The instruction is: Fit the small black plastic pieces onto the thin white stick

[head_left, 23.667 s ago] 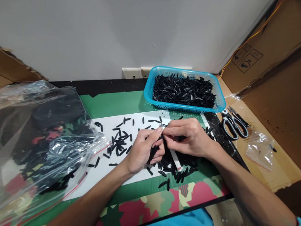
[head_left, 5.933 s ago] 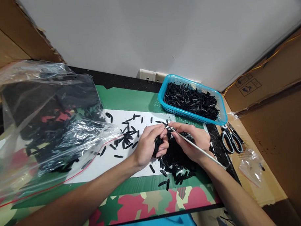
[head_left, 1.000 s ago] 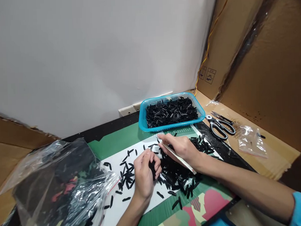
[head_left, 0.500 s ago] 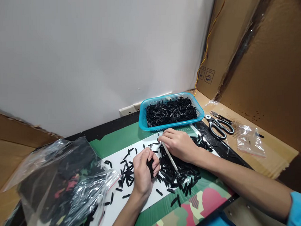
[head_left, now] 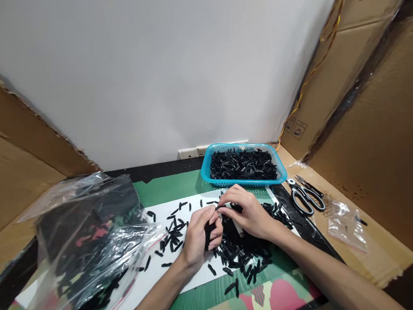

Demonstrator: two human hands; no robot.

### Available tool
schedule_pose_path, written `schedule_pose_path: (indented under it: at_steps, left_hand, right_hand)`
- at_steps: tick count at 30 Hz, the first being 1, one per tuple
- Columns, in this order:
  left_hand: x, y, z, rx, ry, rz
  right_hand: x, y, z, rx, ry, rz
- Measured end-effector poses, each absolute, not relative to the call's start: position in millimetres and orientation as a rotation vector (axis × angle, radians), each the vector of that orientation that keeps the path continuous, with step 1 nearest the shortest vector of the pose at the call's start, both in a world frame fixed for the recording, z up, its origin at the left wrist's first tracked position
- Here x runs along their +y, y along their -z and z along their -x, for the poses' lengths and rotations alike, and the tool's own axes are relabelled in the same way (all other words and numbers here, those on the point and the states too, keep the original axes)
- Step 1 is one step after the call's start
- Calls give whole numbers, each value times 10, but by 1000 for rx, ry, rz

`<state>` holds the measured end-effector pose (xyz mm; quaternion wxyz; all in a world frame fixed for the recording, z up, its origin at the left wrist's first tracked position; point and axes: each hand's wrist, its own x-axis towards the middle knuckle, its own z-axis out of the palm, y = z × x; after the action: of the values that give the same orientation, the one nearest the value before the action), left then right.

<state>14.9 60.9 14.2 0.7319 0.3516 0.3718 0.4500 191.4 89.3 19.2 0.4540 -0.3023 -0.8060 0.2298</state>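
Observation:
My left hand (head_left: 195,237) is closed around a bunch of black strips (head_left: 208,235), its thumb and forefinger pinched at the top. Against those fingertips, my right hand (head_left: 252,214) pinches a small black strip (head_left: 219,209) between thumb and forefinger. A slim white stick (head_left: 239,228) shows below the right palm; whether the remaining fingers hold it I cannot tell. Under both hands lies a heap of short black strips (head_left: 242,257) on a white sheet (head_left: 194,282). More strips are scattered to the left.
Behind the hands stands a blue basket (head_left: 244,183) full of black strips. Black-handled scissors (head_left: 306,200) and thread snips (head_left: 309,185) lie right, beside a small clear bag (head_left: 346,224). A large plastic bag (head_left: 97,240) covers the left side. Cardboard walls (head_left: 367,104) flank the table.
My right hand has come to my left fingertips and now pinches a strip there. The white stick, earlier jutting out from its fingers, is mostly hidden. The view has shifted slightly.

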Motion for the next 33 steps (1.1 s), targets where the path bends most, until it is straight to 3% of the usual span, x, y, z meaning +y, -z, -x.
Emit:
schedule_pose_path:
  at_steps: [6,10,18,33]
  left_hand:
    - [581,-152,-116,755,-900,-654]
    - [577,-149,-109,727,-834,-600]
    - [575,-126,-167,803,-851,-491]
    - [566,-118,-246,852,-778,-543]
  right_hand:
    - [1173,-322,-2050,-1817,-2,993]
    - [1303,-337,-2097,-1896,75,1236]
    - [849,-160,-1925,-2047,-576,695]
    - [786,-359,-1927,-2026,-1195,779]
